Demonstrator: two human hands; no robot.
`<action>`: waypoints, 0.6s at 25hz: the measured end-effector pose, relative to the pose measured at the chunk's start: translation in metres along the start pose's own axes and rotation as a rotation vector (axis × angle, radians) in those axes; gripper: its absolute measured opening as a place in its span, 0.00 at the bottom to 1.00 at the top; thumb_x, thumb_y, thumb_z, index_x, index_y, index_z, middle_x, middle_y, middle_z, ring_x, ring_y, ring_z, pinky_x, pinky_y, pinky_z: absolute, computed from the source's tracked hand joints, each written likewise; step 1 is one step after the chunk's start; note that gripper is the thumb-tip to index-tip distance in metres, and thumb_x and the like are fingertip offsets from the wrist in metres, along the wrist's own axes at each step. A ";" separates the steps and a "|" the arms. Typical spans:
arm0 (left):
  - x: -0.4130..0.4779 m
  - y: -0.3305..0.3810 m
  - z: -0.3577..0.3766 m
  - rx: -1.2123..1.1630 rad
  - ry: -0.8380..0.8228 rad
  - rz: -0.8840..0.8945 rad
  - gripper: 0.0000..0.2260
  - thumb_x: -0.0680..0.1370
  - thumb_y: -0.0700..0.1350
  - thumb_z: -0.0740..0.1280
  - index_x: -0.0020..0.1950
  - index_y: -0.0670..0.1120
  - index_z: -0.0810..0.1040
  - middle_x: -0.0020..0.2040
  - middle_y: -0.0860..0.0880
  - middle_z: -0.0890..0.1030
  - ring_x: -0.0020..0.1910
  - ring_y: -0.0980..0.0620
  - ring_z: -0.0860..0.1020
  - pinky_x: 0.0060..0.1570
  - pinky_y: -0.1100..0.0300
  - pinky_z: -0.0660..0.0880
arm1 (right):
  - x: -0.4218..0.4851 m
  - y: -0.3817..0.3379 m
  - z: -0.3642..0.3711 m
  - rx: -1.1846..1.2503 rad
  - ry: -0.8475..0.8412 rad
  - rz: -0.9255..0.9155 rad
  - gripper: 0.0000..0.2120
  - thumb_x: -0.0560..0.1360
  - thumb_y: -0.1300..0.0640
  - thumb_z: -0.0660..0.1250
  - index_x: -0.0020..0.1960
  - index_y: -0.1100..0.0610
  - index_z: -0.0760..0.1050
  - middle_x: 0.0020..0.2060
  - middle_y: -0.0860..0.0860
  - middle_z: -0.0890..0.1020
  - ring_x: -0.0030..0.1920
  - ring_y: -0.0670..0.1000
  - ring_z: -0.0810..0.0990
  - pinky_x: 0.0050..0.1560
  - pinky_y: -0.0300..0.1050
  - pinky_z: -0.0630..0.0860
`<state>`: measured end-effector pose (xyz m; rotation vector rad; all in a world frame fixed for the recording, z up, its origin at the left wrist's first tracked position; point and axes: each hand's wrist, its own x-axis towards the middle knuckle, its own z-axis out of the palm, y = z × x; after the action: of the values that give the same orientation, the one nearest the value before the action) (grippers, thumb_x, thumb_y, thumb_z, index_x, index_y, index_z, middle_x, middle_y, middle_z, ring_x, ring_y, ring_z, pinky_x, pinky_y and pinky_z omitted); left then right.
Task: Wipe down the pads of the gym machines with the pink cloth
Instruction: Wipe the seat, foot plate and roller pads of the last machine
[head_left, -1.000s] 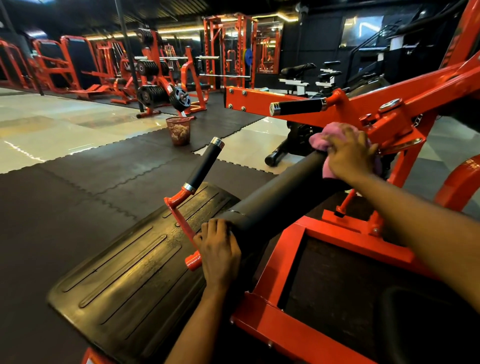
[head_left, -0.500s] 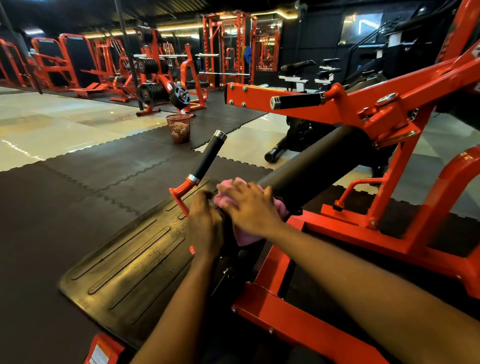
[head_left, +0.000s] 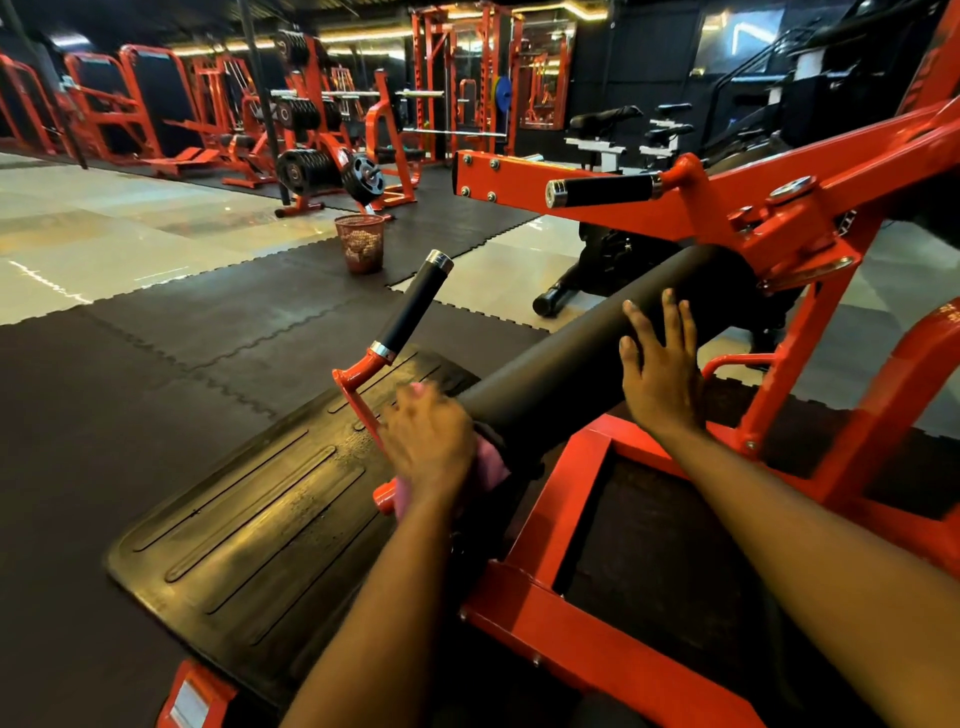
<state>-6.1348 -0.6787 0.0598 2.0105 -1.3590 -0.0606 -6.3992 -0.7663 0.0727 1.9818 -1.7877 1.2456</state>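
Hands first. The left hand (head_left: 431, 441) is closed over the pink cloth (head_left: 493, 462) at the near end of the roller pad (head_left: 561, 358), fingers curled on it; motion blur hides the finer grip. The right hand (head_left: 662, 374) lies flat and bare on the same pad, further up, fingers straight and spread, holding nothing. The pad runs up into the red frame (head_left: 587, 457), with a black handle (head_left: 410, 309) just to its left and a ribbed foot plate (head_left: 270, 519) below.

Progress, as a judgement: this one pad is under work, with the cloth at its near end. Whether its full length is clean cannot be read from its look. Other machines (head_left: 311, 135) stand well apart across the floor with nothing to show them attended to, so most of the task appears outstanding.

Change noted: a second ago the right hand held the cloth at the far end of the pad while the left steadied the near end. Half a second ago both hands met at the near end, cloth under the right. Now the cloth sits with the left, and the right has gone back up the pad empty.
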 end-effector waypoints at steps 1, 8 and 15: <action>-0.001 -0.011 -0.003 0.002 0.016 -0.014 0.15 0.82 0.49 0.56 0.65 0.48 0.76 0.64 0.41 0.72 0.61 0.42 0.70 0.56 0.47 0.70 | -0.009 0.006 0.002 0.040 0.025 -0.006 0.23 0.84 0.51 0.57 0.78 0.44 0.64 0.82 0.52 0.52 0.82 0.56 0.47 0.77 0.62 0.58; 0.015 0.018 0.009 0.078 0.040 -0.049 0.12 0.79 0.47 0.60 0.61 0.47 0.74 0.60 0.40 0.73 0.60 0.38 0.70 0.57 0.44 0.72 | -0.017 0.018 0.005 0.148 0.068 0.007 0.24 0.82 0.56 0.63 0.77 0.47 0.67 0.82 0.55 0.54 0.81 0.59 0.50 0.77 0.65 0.58; 0.034 0.153 0.032 -0.058 -0.066 0.310 0.13 0.79 0.51 0.59 0.59 0.50 0.77 0.58 0.43 0.73 0.57 0.41 0.72 0.52 0.44 0.70 | -0.019 0.029 0.001 0.090 0.066 -0.019 0.24 0.80 0.54 0.66 0.75 0.49 0.69 0.80 0.56 0.57 0.78 0.62 0.56 0.72 0.63 0.66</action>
<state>-6.2551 -0.7552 0.1336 1.7430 -1.6766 -0.0257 -6.4236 -0.7603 0.0484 1.9748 -1.7062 1.3921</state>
